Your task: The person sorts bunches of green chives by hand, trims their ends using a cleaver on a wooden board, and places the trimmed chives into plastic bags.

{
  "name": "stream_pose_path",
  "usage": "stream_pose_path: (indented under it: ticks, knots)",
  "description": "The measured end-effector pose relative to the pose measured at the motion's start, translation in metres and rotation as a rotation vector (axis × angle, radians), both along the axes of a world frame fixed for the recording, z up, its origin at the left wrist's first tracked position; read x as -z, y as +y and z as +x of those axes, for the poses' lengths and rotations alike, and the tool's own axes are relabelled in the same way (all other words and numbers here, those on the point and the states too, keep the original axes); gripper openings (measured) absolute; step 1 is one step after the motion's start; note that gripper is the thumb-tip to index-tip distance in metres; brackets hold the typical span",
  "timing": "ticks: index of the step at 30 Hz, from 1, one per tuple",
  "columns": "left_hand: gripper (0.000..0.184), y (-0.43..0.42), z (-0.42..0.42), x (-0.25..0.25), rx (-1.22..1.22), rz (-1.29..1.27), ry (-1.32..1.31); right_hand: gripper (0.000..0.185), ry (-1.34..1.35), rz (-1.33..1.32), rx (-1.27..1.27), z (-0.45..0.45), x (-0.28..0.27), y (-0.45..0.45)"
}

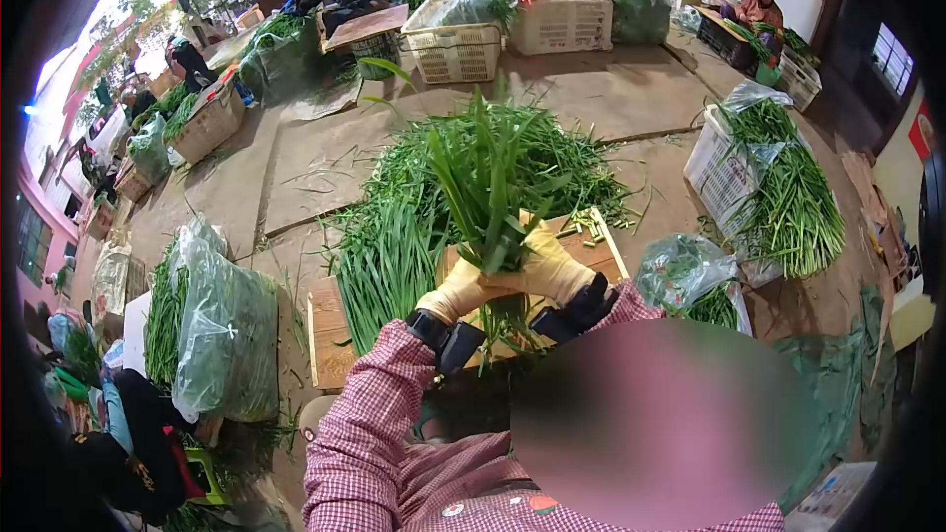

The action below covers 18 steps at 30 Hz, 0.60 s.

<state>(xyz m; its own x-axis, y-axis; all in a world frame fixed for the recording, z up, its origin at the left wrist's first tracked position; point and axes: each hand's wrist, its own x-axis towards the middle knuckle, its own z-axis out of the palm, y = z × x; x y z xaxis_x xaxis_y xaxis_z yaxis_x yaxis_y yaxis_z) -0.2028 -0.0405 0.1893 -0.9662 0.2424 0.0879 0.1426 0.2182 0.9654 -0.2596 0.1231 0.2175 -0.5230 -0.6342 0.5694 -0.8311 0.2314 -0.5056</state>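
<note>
Both my hands wear pale yellow gloves. A bunch of long, flat green leaves stands upright between them above a wooden board, its lower stalks hanging below my hands. My left hand is closed around the bunch from the left, and my right hand closes on it from the right. Some fingers are hidden behind the leaves. Loose green leaves lie on the board beside my left hand, part of a wide heap spreading behind. Short cut stalk pieces lie right of my right hand.
At the right stands a white crate topped with long green stalks. A plastic bag of greens sits nearer. A large bagged bundle stands at the left. Other people work at the back, beside crates, and at the lower left.
</note>
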Motion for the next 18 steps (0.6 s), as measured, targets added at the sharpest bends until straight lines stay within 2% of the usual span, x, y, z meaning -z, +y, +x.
stream_pose_path:
  ticks: [3, 4, 5, 6, 9, 10, 11, 12, 13, 14, 15, 16, 18]
  knots:
    - [0.056, 0.003, 0.002, 0.028, -0.103, -0.032, 0.132, 0.068, -0.19, 0.025, -0.097, 0.005, -0.01, -0.001]
    - [0.053, 0.005, 0.006, 0.03, -0.129, -0.081, 0.18, 0.07, -0.439, -0.06, -0.198, 0.008, -0.009, 0.001]
    - [0.05, 0.006, 0.008, 0.031, -0.157, -0.131, 0.229, 0.072, -0.569, -0.091, -0.237, 0.01, -0.005, 0.002]
    - [0.044, 0.014, 0.018, 0.01, -0.189, 0.168, 0.057, 0.074, -0.699, -0.123, -0.277, 0.013, 0.003, 0.003]
    - [0.036, 0.013, 0.031, 0.001, -0.279, 0.163, 0.147, 0.082, -1.043, -0.332, -0.373, 0.032, 0.02, 0.011]
    - [0.028, 0.022, 0.043, -0.019, -0.323, 0.411, 0.033, 0.084, -1.087, -0.354, -0.362, 0.038, 0.029, 0.015]
    - [0.026, 0.022, 0.048, -0.026, -0.348, 0.411, 0.043, 0.085, -1.131, -0.379, -0.349, 0.043, 0.035, 0.018]
    - [0.023, 0.022, 0.05, -0.033, -0.372, 0.41, 0.053, 0.087, -1.008, -0.281, -0.39, 0.049, 0.035, 0.02]
    - [0.02, 0.025, 0.054, -0.048, -0.397, 0.408, 0.061, 0.093, -0.949, -0.191, -0.308, 0.055, 0.039, 0.018]
    - [0.017, 0.032, 0.062, -0.066, -0.405, 0.526, 0.034, 0.095, -1.057, -0.206, -0.326, 0.065, 0.043, 0.016]
    - [0.016, 0.033, 0.065, -0.073, -0.427, 0.515, 0.046, 0.097, -1.164, -0.223, -0.344, 0.075, 0.049, 0.013]
    - [0.015, 0.036, 0.07, -0.082, -0.461, 0.555, 0.027, 0.1, -1.092, -0.343, -0.464, 0.08, 0.061, 0.003]
    - [0.016, 0.039, 0.081, -0.091, -0.504, 0.588, 0.002, 0.094, -0.969, -0.236, -0.396, 0.091, 0.072, 0.006]
